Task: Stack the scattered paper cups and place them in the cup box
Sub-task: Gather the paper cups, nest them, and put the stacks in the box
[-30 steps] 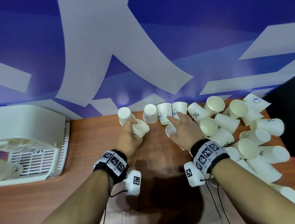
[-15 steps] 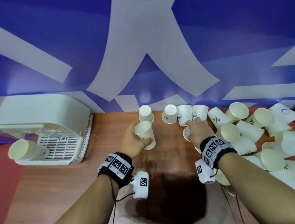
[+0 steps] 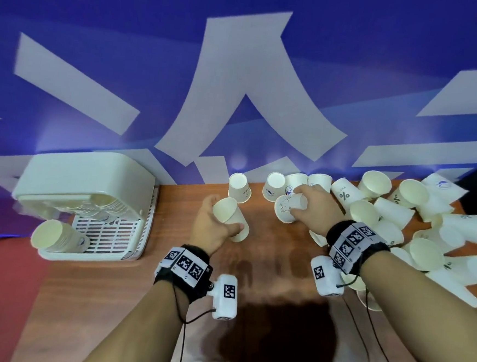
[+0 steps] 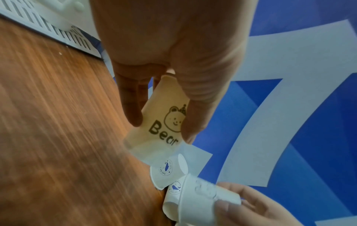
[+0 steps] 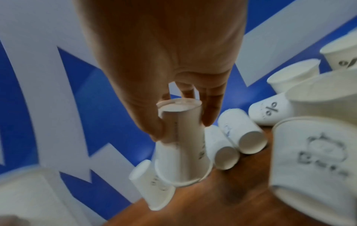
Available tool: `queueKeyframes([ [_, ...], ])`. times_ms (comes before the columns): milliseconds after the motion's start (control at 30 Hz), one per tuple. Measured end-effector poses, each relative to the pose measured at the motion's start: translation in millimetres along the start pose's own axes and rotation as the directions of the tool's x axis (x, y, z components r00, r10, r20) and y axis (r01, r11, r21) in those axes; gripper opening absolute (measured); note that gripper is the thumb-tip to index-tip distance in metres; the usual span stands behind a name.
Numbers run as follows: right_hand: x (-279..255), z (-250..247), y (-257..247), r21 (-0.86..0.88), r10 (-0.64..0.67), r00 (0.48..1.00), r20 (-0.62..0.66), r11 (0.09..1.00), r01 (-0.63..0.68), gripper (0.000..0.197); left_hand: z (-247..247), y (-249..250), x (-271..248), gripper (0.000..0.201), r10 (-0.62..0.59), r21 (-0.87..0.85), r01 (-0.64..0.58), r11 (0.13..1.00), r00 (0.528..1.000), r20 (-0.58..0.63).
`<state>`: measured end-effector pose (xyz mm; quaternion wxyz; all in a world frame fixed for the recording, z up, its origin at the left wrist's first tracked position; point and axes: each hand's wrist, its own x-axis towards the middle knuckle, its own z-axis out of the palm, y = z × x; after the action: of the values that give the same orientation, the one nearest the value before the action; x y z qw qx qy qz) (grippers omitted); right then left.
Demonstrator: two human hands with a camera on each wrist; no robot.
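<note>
Cup (image 4: pixel 160 122): cream paper, bear face, "Bear" print.

The cup in the left hand (image 4: pixel 173 50) — a paper cup (image 4: pixel 162 120) pinched between thumb and fingers — reads "Bear" under a drawn bear face in a party hat. Just beyond its base, a lying cup (image 4: pixel 167 169) carries a round blue whale badge; its small lettering is too fine to read. Right of the right hand (image 3: pixel 312 206), a cup (image 3: pixel 344 195) shows "%".
</note>
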<state>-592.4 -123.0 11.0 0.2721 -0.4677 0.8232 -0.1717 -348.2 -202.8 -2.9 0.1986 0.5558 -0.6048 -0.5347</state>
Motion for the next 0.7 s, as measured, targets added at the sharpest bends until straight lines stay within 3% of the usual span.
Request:
queueKeyframes([
  [167, -17, 3, -52, 0.306, -0.034, 0.999, -0.020, 0.951, 0.038, 0.041, -27, 0, -21, 0.070, -0.002, -0.018, 0.001, 1.000, 0.999, -0.045],
  [433, -41, 39, -122, 0.647, -0.063, 0.997, 0.054, 0.762, 0.013, 0.041, -87, -1, -42, 0.069, 0.039, -0.009, -0.040, 0.999, 0.994, -0.104],
  [567, -52, 52, -150, 0.708, -0.093, 0.986, 0.139, 0.706, -0.034, 0.047, -121, -3, -42, 0.069, 0.074, 0.026, -0.071, 0.997, 0.992, -0.105],
  [633, -57, 57, -166, 0.683, -0.096, 0.983, 0.156, 0.730, -0.037, 0.058, -140, -4, -44, 0.063, 0.071, -0.002, -0.071, 0.997, 0.993, -0.094],
  [700, -63, 62, -187, 0.652, -0.116, 0.975, 0.190, 0.757, -0.037, 0.064, -161, -7, -44, 0.072, 0.072, -0.023, -0.074, 0.997, 0.994, -0.083],
])
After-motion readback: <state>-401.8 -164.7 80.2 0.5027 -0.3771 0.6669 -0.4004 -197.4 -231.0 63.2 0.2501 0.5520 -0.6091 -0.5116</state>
